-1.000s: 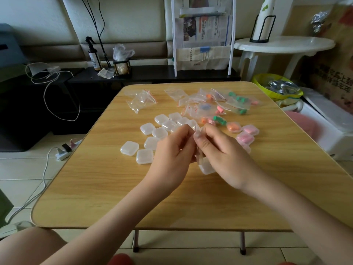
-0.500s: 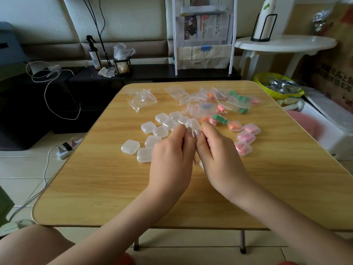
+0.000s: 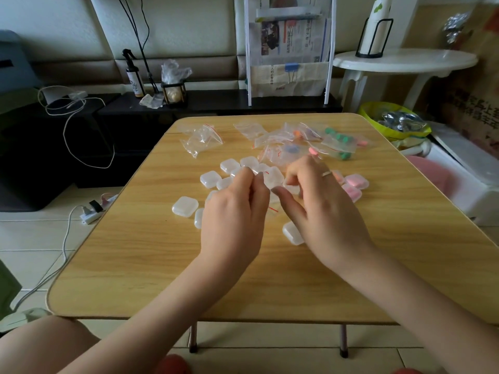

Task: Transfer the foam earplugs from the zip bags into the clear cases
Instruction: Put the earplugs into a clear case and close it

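Over the middle of the wooden table (image 3: 140,252), my left hand (image 3: 235,214) and my right hand (image 3: 324,211) hold a small clear zip bag (image 3: 270,182) with a red seal line between them. My left thumb and forefinger pinch its left edge, and my right thumb and curled fingers pinch its right side. What the bag holds is hidden. Several empty clear cases (image 3: 185,206) lie left of and behind my hands, and one clear case (image 3: 293,233) sits under my right palm. Filled cases with pink earplugs (image 3: 356,181) lie to the right. Zip bags with green earplugs (image 3: 339,143) and other colours lie at the back.
Empty zip bags (image 3: 201,139) lie at the table's back left. Behind the table stand a black bench (image 3: 216,99) with a spray bottle (image 3: 133,79) and a newspaper rack (image 3: 289,49). At the right are a white round table (image 3: 405,62) and a yellow bowl (image 3: 391,128).
My hands have moved slightly apart and away from me, and the zip bag now shows stretched between them. My right fingers have spread out more.
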A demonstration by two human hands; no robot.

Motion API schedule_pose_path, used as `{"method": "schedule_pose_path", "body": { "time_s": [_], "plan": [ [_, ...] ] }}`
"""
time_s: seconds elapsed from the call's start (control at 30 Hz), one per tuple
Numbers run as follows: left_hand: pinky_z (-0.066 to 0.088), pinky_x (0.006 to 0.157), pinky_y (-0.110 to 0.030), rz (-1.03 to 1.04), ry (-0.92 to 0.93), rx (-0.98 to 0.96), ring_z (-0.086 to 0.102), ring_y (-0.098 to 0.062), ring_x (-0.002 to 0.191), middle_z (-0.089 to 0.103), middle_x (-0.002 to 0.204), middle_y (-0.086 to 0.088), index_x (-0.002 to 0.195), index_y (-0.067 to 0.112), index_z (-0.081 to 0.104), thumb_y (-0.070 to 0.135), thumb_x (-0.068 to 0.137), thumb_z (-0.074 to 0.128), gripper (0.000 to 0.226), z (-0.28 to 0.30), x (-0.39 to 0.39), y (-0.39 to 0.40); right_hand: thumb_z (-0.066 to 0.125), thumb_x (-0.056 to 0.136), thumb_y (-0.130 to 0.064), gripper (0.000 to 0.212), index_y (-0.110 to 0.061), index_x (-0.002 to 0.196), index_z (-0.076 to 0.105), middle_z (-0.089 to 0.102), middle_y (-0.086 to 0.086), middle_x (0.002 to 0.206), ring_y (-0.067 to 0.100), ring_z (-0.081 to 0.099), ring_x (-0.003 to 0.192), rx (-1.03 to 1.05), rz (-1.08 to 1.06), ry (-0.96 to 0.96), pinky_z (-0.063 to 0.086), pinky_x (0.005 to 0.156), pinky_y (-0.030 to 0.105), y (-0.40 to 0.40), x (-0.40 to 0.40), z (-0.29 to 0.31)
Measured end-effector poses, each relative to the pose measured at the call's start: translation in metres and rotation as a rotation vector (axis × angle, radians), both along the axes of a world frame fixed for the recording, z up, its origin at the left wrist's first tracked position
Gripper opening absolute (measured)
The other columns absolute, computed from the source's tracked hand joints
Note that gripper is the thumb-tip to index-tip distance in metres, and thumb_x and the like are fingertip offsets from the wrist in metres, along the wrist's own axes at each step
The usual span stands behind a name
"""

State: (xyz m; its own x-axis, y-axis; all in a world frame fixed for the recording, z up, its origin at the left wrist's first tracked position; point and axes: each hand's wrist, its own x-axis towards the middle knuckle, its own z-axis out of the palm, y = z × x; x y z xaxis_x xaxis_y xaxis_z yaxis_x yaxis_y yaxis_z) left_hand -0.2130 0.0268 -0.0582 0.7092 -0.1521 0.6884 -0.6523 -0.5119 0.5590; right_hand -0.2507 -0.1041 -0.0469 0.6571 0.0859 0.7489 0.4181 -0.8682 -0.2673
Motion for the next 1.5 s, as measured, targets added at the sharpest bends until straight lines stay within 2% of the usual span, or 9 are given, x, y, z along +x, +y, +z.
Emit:
{"method": "schedule_pose_path", "body": {
  "time_s": [0.17, 0.33, 0.43, 0.57, 0.67, 0.83, 1.07, 1.3, 1.5],
  "plan": [
    [0.018, 0.039, -0.022, -0.033, -0.070, 0.075, 0.027, -0.020, 0.042, 0.024, 0.045, 0.011, 0.068, 0.016, 0.038, 0.035, 0.095, 0.039, 0.033, 0.003, -0.002, 0.001, 0.049, 0.087, -0.008, 0.019, -0.010, 0.089, 0.067, 0.050, 0.008, 0.099, 0.017, 0.044, 0.087, -0.155, -0.050, 0.060, 0.048, 0.059, 0.037, -0.007, 0.002, 0.003],
    [0.026, 0.034, -0.028, -0.023, -0.172, 0.141, 0.032, -0.025, 0.036, 0.034, 0.045, 0.005, 0.067, 0.009, 0.046, 0.032, 0.093, 0.041, 0.035, 0.000, -0.011, -0.005, 0.045, 0.094, -0.019, 0.023, -0.025, 0.074, 0.054, 0.045, -0.004, 0.119, 0.016, 0.052, 0.091, 0.071, 0.029, 0.440, 0.049, 0.067, 0.042, -0.003, 0.001, 0.004],
    [0.029, 0.035, -0.029, -0.065, -0.152, 0.147, 0.037, -0.026, 0.037, 0.038, 0.046, 0.004, 0.069, 0.010, 0.049, 0.035, 0.094, 0.040, 0.036, -0.006, -0.012, -0.006, 0.043, 0.091, -0.024, 0.016, -0.026, 0.079, 0.054, 0.045, -0.012, 0.108, 0.018, 0.055, 0.096, 0.039, 0.017, 0.540, 0.049, 0.074, 0.043, -0.002, 0.000, 0.003],
    [0.032, 0.043, -0.033, -0.052, 0.110, 0.017, 0.042, -0.017, 0.044, 0.042, 0.046, 0.004, 0.068, 0.027, 0.037, 0.051, 0.091, 0.031, 0.034, 0.003, -0.006, -0.003, 0.054, 0.090, -0.041, 0.054, -0.031, 0.142, 0.041, 0.051, -0.011, 0.107, 0.002, 0.054, 0.090, 0.166, 0.024, 0.491, 0.044, 0.079, 0.020, -0.010, 0.008, -0.001],
    [0.045, 0.054, -0.037, 0.015, 0.326, -0.136, 0.054, -0.016, 0.059, 0.058, 0.069, 0.004, 0.086, 0.021, 0.043, 0.044, 0.094, 0.044, 0.024, 0.012, 0.007, 0.003, 0.065, 0.082, -0.036, 0.066, -0.039, 0.142, 0.038, 0.059, -0.002, 0.105, 0.011, 0.050, 0.085, 0.397, 0.110, 0.414, 0.037, 0.077, 0.005, -0.016, 0.011, -0.001],
    [0.053, 0.049, -0.027, -0.210, 0.844, -0.509, 0.066, -0.012, 0.074, 0.063, 0.097, -0.005, 0.103, 0.012, 0.058, 0.021, 0.093, 0.057, 0.013, 0.019, 0.025, 0.012, 0.062, 0.091, -0.012, 0.063, -0.047, 0.138, 0.040, 0.059, -0.009, 0.099, 0.012, 0.054, 0.073, 0.578, 0.263, 0.491, 0.050, 0.073, 0.017, -0.020, 0.014, -0.003],
    [0.056, 0.065, -0.025, -0.412, 0.903, -0.615, 0.068, -0.012, 0.078, 0.068, 0.085, -0.007, 0.088, 0.007, 0.063, 0.006, 0.086, 0.065, 0.003, 0.022, 0.024, 0.011, 0.043, 0.098, -0.004, 0.050, -0.045, 0.126, 0.049, 0.061, -0.015, 0.102, -0.005, 0.056, 0.070, 0.680, 0.269, 0.576, 0.043, 0.062, 0.008, -0.020, 0.014, -0.006],
    [0.056, 0.071, -0.025, -0.539, 0.930, -0.673, 0.069, -0.015, 0.077, 0.070, 0.081, -0.009, 0.088, 0.008, 0.058, -0.001, 0.084, 0.064, 0.012, 0.022, 0.022, 0.008, 0.049, 0.098, -0.005, 0.043, -0.047, 0.110, 0.055, 0.066, -0.003, 0.090, 0.004, 0.058, 0.067, 0.698, 0.269, 0.564, 0.044, 0.055, 0.016, -0.020, 0.016, -0.007],
    [0.053, 0.067, -0.020, -0.538, 0.926, -0.672, 0.064, -0.014, 0.071, 0.065, 0.079, -0.006, 0.086, 0.009, 0.056, -0.005, 0.078, 0.068, 0.020, 0.015, 0.024, 0.008, 0.065, 0.087, -0.022, 0.043, -0.047, 0.121, 0.056, 0.062, -0.012, 0.123, 0.002, 0.059, 0.108, 0.643, 0.371, 0.582, 0.050, 0.089, 0.023, -0.019, 0.016, -0.007]
  ]
}}
